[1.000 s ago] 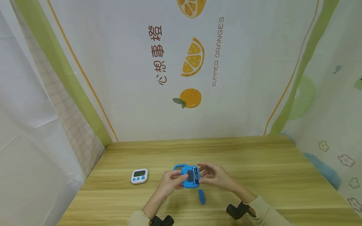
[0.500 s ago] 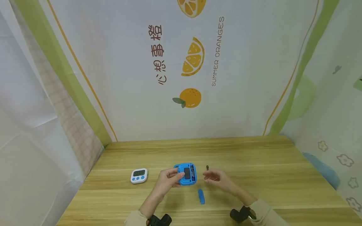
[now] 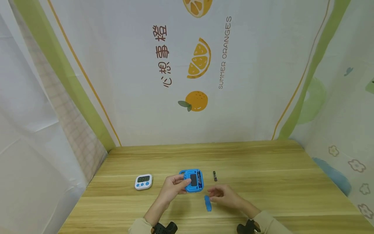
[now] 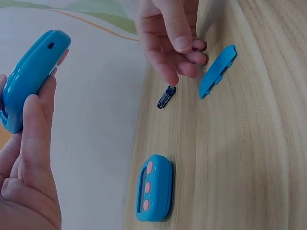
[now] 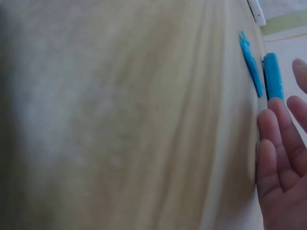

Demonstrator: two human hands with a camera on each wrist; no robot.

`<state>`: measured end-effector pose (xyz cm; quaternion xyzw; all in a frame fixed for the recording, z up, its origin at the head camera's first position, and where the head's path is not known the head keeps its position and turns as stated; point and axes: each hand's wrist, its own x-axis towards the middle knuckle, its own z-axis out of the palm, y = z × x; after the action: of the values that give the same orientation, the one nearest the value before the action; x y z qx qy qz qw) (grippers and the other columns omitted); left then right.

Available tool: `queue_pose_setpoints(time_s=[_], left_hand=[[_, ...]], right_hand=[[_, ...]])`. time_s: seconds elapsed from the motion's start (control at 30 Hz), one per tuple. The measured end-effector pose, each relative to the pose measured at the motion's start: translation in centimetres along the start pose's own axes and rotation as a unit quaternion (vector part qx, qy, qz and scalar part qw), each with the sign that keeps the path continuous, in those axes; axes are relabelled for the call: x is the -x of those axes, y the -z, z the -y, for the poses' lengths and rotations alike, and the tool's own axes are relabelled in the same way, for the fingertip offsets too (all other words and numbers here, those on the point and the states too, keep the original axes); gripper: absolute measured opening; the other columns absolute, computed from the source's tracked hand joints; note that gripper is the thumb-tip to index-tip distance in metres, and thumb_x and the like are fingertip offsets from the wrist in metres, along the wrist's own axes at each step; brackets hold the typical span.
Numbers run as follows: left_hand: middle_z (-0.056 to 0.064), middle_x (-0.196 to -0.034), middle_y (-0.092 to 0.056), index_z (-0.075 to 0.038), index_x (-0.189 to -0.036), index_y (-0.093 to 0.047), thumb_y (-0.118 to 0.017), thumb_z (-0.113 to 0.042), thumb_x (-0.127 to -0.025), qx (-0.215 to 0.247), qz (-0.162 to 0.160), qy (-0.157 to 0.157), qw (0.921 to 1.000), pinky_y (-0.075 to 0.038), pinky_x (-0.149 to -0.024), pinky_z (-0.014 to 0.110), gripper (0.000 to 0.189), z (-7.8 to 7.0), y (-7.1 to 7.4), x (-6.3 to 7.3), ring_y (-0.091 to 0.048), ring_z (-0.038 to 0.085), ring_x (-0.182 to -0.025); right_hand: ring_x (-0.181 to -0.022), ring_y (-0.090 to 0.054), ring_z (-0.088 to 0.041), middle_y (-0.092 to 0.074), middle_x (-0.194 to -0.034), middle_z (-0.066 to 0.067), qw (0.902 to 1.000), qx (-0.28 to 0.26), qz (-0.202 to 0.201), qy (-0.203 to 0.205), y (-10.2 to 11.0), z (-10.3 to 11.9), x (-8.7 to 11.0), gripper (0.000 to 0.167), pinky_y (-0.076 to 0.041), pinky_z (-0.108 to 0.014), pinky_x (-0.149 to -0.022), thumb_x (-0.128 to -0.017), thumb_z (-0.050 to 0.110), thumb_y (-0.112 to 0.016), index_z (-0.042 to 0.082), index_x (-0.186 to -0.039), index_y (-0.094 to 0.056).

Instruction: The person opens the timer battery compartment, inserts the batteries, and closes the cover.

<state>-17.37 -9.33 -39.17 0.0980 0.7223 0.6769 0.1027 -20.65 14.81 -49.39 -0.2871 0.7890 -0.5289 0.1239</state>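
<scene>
My left hand [image 3: 173,188] grips a blue digital timer [image 3: 194,180] above the table, thumb on its back. The uncovered battery slot [image 3: 200,179] at its right side has a dark battery inside. Close to a loose blue battery cover [image 3: 207,203] on the table is my right hand [image 3: 223,196], fingers loosely bent and holding nothing. In the left wrist view the cover [image 4: 218,72] lies just past the right hand's fingertips [image 4: 183,44]. A dark AAA-size battery [image 3: 215,176] rests on the table beyond the right hand.
Partly hidden behind the held timer, a second blue timer [image 3: 182,172] lies on the table; its pink buttons show in the left wrist view [image 4: 148,187]. A white timer [image 3: 143,182] with blue buttons lies at the left. A printed curtain [image 3: 245,123] hangs behind the wooden table [image 3: 263,169].
My right hand has left the timer and come down toward the battery cover, exposing the loose battery on the table. The left hand has shifted slightly left with the timer.
</scene>
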Motion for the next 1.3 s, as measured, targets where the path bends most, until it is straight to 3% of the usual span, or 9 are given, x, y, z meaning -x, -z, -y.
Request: queue_pose_setpoints(time_s=[0.3,0.53,1.0,1.3], left_hand=[[0.015,-0.087,-0.065,0.014,-0.108,-0.055,-0.061,-0.017,-0.085,0.004,0.0,0.004,1.0,-0.054,-0.063,0.028,0.039,-0.1,0.0,0.1,-0.063,0.012,-0.067],[0.016,-0.087,-0.065,0.015,-0.108,-0.054,-0.06,-0.017,-0.085,0.003,0.002,0.003,1.0,-0.054,-0.063,0.027,0.04,-0.2,0.0,0.1,-0.062,0.011,-0.067],[0.018,-0.088,-0.065,0.013,-0.108,-0.055,-0.06,-0.018,-0.085,-0.002,0.003,0.006,1.0,-0.054,-0.065,0.031,0.039,0.0,0.0,0.1,-0.063,0.011,-0.067],[0.022,-0.09,-0.063,0.014,-0.108,-0.054,-0.06,-0.018,-0.085,-0.006,0.002,0.002,1.0,-0.054,-0.066,0.032,0.04,0.0,0.0,0.2,-0.062,0.012,-0.068]], right_hand=[[-0.081,-0.053,-0.015,-0.059,-0.099,-0.008,0.9993,0.027,0.011,-0.022,-0.4,0.2,-0.1,0.038,-0.048,-0.02,-0.069,-0.075,0.013,-0.07,-0.002,-0.108,-0.058],[-0.084,-0.05,-0.012,-0.058,-0.104,-0.009,0.9957,0.084,0.035,0.021,-0.4,0.4,-0.1,0.049,-0.046,-0.021,-0.07,-0.071,0.019,-0.074,-0.001,-0.111,-0.057],[-0.076,-0.039,-0.01,-0.047,-0.094,0.0,0.9918,0.116,0.049,-0.018,-0.5,1.0,0.1,0.05,-0.039,-0.018,-0.064,-0.069,0.02,-0.075,0.005,-0.114,-0.057],[-0.076,-0.042,-0.01,-0.048,-0.094,0.001,0.9925,0.112,0.048,-0.008,-0.5,0.8,-0.2,0.05,-0.041,-0.019,-0.065,-0.068,0.016,-0.076,0.007,-0.111,-0.051]])
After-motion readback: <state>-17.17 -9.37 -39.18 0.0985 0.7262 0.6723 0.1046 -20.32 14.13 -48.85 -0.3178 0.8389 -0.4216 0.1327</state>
